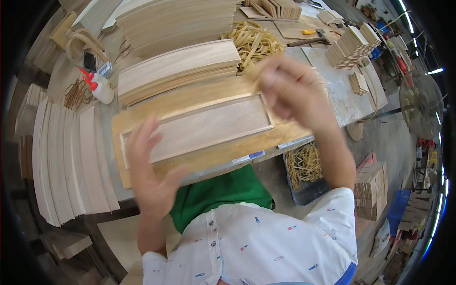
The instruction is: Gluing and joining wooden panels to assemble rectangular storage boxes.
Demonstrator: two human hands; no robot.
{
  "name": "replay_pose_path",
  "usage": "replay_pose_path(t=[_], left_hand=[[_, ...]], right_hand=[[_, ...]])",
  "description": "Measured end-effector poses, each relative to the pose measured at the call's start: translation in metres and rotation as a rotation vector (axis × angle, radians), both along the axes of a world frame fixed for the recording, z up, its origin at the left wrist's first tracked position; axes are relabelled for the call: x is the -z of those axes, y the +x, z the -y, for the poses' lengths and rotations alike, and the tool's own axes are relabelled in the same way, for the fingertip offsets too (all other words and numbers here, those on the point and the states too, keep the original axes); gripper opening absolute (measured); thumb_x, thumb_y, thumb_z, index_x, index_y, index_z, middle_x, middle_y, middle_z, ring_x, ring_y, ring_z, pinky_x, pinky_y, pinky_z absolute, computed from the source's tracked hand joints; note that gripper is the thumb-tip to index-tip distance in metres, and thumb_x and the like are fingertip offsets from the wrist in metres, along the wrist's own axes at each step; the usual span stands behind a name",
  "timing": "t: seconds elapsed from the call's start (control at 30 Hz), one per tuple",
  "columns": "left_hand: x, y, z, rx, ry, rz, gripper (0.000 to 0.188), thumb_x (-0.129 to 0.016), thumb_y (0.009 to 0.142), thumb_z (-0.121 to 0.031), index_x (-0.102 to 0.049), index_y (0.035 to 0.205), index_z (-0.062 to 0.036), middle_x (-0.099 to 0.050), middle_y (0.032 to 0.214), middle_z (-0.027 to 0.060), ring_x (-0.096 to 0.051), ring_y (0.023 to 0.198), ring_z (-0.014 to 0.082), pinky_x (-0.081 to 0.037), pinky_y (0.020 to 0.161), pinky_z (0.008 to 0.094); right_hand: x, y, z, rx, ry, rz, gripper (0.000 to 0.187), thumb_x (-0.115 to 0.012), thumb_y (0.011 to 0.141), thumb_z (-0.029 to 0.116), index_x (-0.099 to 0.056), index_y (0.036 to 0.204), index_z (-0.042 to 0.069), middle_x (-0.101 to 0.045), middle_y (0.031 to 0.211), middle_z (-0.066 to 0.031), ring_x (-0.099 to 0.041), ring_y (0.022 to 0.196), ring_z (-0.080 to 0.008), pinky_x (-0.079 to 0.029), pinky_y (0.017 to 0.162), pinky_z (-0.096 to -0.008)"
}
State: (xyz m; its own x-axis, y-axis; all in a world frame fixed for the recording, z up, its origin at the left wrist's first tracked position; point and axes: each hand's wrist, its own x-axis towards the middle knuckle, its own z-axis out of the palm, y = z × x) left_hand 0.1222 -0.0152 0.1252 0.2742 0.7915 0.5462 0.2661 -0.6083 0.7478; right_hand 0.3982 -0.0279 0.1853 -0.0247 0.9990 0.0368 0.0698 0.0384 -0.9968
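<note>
A long shallow wooden frame (pixel 216 146) surrounds a pale thin panel (pixel 213 124) and lies on a tan board (pixel 204 162) in front of me. My left hand (pixel 154 173) is over the frame's left end, fingers spread, with nothing seen in it. Above the frame's right end, my right hand (pixel 297 92) is blurred, its fingers curled together. A tan smear shows by its fingertips, too blurred to name. Just behind that hand lies a heap of tan flat bands (pixel 251 45).
Thin wooden boards (pixel 175 66) are stacked behind the frame; more panels (pixel 71 156) lean at the left. White bottles with red tips (pixel 102 90) stand back left. A hammer (pixel 311 42) lies back right. Below the table edge, a dark tray (pixel 311 192) holds tan strips.
</note>
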Motion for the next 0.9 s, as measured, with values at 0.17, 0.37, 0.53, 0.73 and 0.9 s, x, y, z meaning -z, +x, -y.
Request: replay_pose_path(t=[0.17, 0.37, 0.53, 0.73, 0.9], left_hand=[[0.0, 0.033, -0.01, 0.396, -0.588, 0.229, 0.052, -0.066, 0.086, -0.008, -0.048, 0.133, 0.0016, -0.065, 0.102, 0.0099, -0.063, 0.086, 0.0202, -0.05, 0.083, 0.034], [0.039, -0.07, -0.013, 0.367, -0.853, 0.521, 0.035, -0.059, 0.084, 0.002, -0.055, 0.119, 0.0035, -0.053, 0.068, 0.0007, -0.055, 0.056, 0.0108, -0.049, 0.058, 0.0273], [0.07, -0.196, -0.034, -0.153, -0.87, 0.234, 0.038, -0.062, 0.083, -0.001, -0.055, 0.12, 0.0027, -0.046, 0.061, -0.0058, -0.042, 0.049, 0.0037, -0.038, 0.046, 0.02], [0.066, -0.172, -0.074, 0.018, -0.901, 0.092, 0.056, -0.065, 0.087, -0.009, -0.046, 0.139, -0.0037, -0.039, 0.055, -0.0079, -0.035, 0.045, 0.0026, -0.035, 0.044, 0.0213], [0.068, -0.172, -0.081, 0.113, -0.995, 0.096, 0.062, -0.062, 0.09, -0.013, -0.036, 0.146, -0.0026, -0.036, 0.052, -0.0085, -0.031, 0.041, 0.0027, -0.035, 0.044, 0.0221]], right_hand=[[0.029, -0.042, 0.017, -0.224, -0.192, -0.135, 0.015, -0.054, 0.099, 0.015, -0.063, 0.104, 0.004, -0.053, 0.066, 0.0027, -0.041, 0.048, -0.0021, -0.031, 0.042, -0.0182], [0.061, 0.02, 0.046, -0.155, -0.118, 0.446, 0.017, -0.067, 0.088, 0.01, -0.066, 0.104, 0.004, -0.045, 0.064, 0.0063, -0.036, 0.056, -0.0013, -0.028, 0.05, -0.0192], [0.093, 0.093, 0.049, 0.282, -0.28, 0.376, 0.033, -0.064, 0.089, 0.009, -0.062, 0.122, 0.007, -0.041, 0.064, 0.0071, -0.036, 0.052, -0.0025, -0.029, 0.046, -0.0203], [0.12, 0.077, 0.02, 0.186, -0.382, 0.275, 0.052, -0.053, 0.098, 0.018, -0.039, 0.147, 0.012, -0.04, 0.062, 0.0061, -0.031, 0.045, -0.0019, -0.025, 0.039, -0.0208], [0.127, 0.069, 0.008, 0.118, -0.417, 0.229, 0.048, -0.05, 0.101, 0.02, -0.039, 0.147, 0.013, -0.039, 0.058, 0.0065, -0.026, 0.042, -0.0015, -0.02, 0.038, -0.0198]])
